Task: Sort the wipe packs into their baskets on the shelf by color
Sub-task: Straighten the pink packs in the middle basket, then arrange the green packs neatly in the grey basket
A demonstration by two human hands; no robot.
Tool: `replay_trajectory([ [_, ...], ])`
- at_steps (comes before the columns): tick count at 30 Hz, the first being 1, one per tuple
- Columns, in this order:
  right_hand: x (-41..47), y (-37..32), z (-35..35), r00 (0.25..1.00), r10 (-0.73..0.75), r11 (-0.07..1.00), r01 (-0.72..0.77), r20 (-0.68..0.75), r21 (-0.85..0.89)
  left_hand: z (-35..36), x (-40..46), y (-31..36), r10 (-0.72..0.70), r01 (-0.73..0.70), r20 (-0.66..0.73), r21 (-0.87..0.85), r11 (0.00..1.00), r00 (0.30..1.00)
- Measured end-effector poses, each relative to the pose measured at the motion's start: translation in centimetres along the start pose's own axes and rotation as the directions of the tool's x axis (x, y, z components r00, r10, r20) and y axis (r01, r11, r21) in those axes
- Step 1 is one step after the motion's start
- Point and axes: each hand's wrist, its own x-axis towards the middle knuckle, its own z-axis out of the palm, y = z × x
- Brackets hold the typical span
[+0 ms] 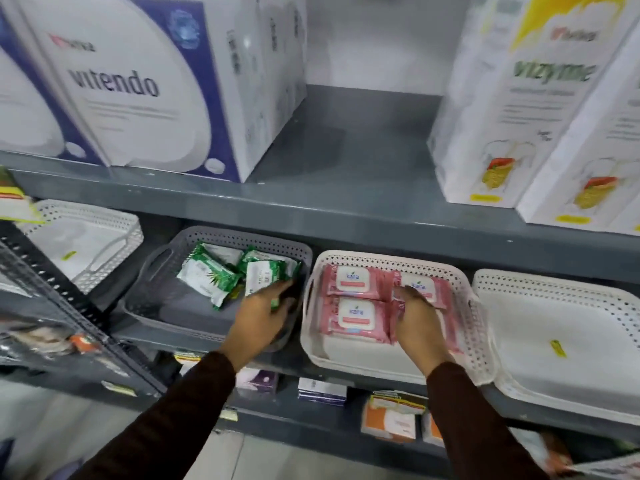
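Note:
A grey basket (152,292) on the middle shelf holds several green wipe packs (207,273). My left hand (265,315) reaches into its right side and is closed on a green pack (261,277) standing on edge. Beside it, a white basket (481,327) holds pink wipe packs (353,315) lying flat. My right hand (419,320) rests on a pink pack (424,289) in the right half of that basket, fingers curled over it.
Two more white baskets stand on the same shelf: one at far left (114,233), one at far right (561,313). Large white boxes (145,81) sit on the shelf above, with a gap between them. Small boxes (322,391) fill the shelf below.

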Motion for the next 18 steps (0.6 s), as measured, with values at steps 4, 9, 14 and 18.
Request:
replay_trajectory([
  [4,0.0,-7.8,4.4,0.979,-0.186,0.982,0.184,0.088,0.034,-6.2,0.1,-7.6,-0.244,0.25,-0.127,0.036,0.968,0.961],
  [9,3.3,-15.2,10.5,0.872,-0.368,0.894,0.427,0.322,-0.133,-10.4,2.9,-15.8,-0.32,0.32,-0.059,-0.011,0.947,0.946],
  [14,6.5,-19.4,13.4,0.835,-0.307,0.827,0.472,0.457,-0.307,-11.4,5.9,-19.8,-0.036,0.001,0.238,0.143,0.99,0.971],
  [18,6.9,-20.0,14.2,0.855,-0.171,0.906,0.332,0.49,-0.263,-11.3,7.8,-19.3,0.061,-0.241,0.45,0.356,0.903,0.891],
])
